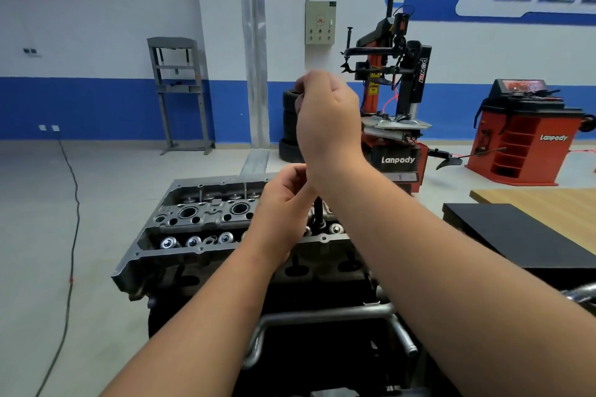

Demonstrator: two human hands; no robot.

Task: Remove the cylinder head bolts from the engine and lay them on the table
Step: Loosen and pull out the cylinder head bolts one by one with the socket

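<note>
— While the grey cast-metal engine (206,229) sat on its stand with the valve springs bared, where were the hands?

— Both were above its right half. The right hand (325,119) was raised high, fingers curled together round something dark at its top; I couldn't tell what. The left hand (283,203) was lower, just over the head, fingers curled round a dark upright steel shaft (318,211).

— And that shaft?

— It rose from the engine's top face, near the right end of the row of shiny spring caps. Whether it was a bolt or a tool, I couldn't tell.

— The bench?

— A light wooden bench (548,203) stood to the right of the engine, a black flat mat (516,232) lying over its near-left corner.
</note>
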